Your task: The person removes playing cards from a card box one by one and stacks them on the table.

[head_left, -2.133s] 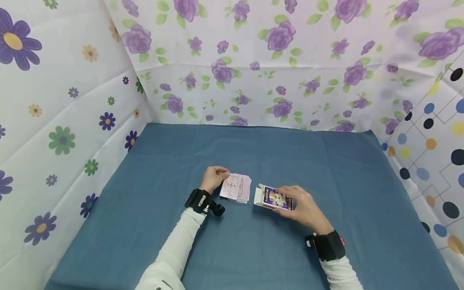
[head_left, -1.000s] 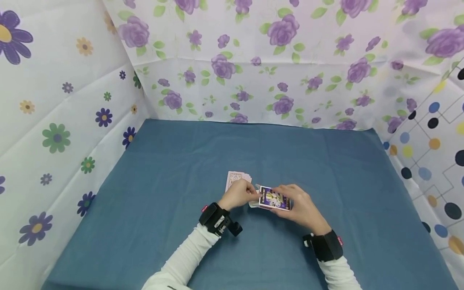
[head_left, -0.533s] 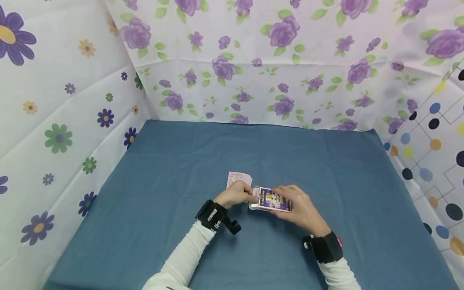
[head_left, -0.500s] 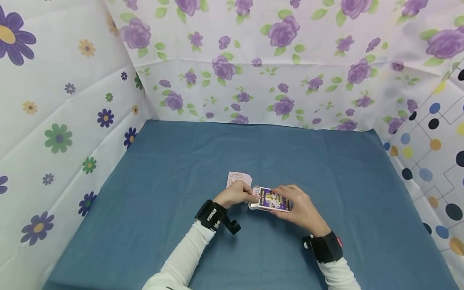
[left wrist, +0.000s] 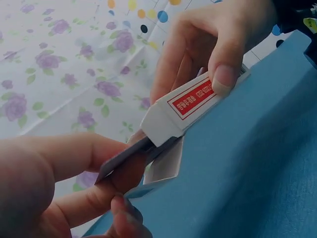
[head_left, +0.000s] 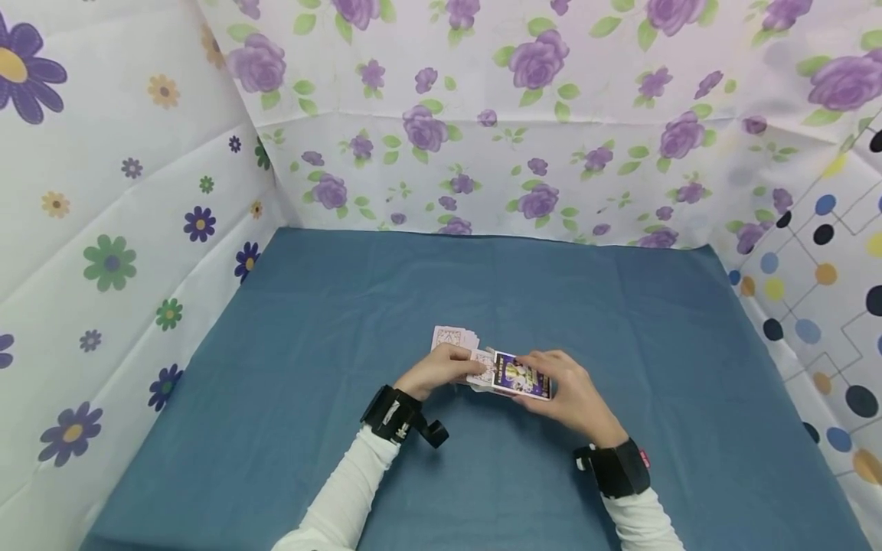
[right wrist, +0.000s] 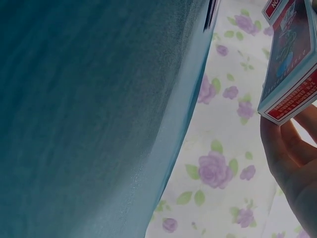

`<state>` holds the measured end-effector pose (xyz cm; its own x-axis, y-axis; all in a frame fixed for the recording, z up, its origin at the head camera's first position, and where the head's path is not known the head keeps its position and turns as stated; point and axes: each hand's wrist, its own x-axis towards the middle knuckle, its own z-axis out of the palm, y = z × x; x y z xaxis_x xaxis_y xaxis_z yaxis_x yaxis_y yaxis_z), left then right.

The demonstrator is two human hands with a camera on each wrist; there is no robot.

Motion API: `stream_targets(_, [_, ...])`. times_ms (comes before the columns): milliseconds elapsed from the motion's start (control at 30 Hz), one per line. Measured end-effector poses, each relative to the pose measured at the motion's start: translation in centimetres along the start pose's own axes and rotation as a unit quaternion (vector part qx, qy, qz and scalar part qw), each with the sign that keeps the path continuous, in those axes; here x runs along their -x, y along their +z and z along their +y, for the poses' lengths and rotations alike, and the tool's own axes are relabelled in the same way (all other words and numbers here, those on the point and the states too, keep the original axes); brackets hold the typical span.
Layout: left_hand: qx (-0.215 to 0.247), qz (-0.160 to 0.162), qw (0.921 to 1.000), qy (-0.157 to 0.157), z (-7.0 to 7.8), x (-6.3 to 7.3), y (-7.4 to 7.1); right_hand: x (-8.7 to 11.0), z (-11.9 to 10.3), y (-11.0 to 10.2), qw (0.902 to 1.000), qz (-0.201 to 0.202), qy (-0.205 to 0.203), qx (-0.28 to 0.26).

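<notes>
Nearest are two white sleeves (head_left: 344, 490), each ending in a black wrist strap (head_left: 620, 468). Past the straps come the hands, close to each other but apart. The right hand (head_left: 575, 394) holds a small card box (head_left: 521, 375) with a purple picture on its upper face, thumb along one side and fingers along the other; the left wrist view shows a red label (left wrist: 193, 99) on the side under the thumb. The box's open end faces the left hand (head_left: 437, 371), with a white flap (left wrist: 166, 163) hanging from it. The left hand pinches a card (head_left: 484, 366) between thumb and finger, and that card runs into the open end; whether it is only one, I cannot tell. Just behind the left hand, partly hidden by it, a loose pile of cards (head_left: 451, 337) lies on the blue-covered desk (head_left: 386, 291). Beyond the desk hangs a white cloth with purple roses (head_left: 475, 115).
</notes>
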<state>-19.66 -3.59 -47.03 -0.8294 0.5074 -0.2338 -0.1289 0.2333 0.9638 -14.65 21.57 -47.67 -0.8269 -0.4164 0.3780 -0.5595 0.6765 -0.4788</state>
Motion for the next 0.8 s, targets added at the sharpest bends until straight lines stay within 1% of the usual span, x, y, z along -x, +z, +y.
stream_targets(200, [-0.009, 0.007, 0.9998, 0.015, 0.1, 0.3, -0.7, -0.2, 0.0, -0.1, 1.0, 0.005, 0.0, 0.001])
stream_targets(300, [0.01, 0.009, 0.9998, 0.011, 0.2, 0.4, -0.9, -0.2, -0.1, 0.0, 1.0, 0.004, 0.004, 0.0])
stream_targets(367, [0.028, 0.015, 0.9995, 0.001, 0.3, 0.6, -0.8, -0.2, -0.1, 0.0, 1.0, 0.003, 0.007, 0.0])
stream_targets(433, [0.045, 0.029, 0.9985, -0.01, 0.4, 0.8, -0.7, -0.1, -0.1, 0.1, 1.0, 0.002, 0.008, 0.003])
stream_targets(500, [0.065, 0.047, 0.9968, -0.012, 0.5, 1.0, -0.5, -0.1, -0.1, 0.1, 0.9999, 0.004, 0.009, 0.002])
stream_targets(667, [0.108, 0.092, 0.9899, 0.002, 0.7, 1.1, -0.1, -0.2, 0.0, 0.1, 0.9999, 0.01, 0.011, 0.001])
stream_targets(800, [0.117, 0.128, 0.9849, 0.006, 0.6, 1.3, -0.1, -0.3, 0.0, 0.1, 0.9999, 0.012, 0.012, 0.001])
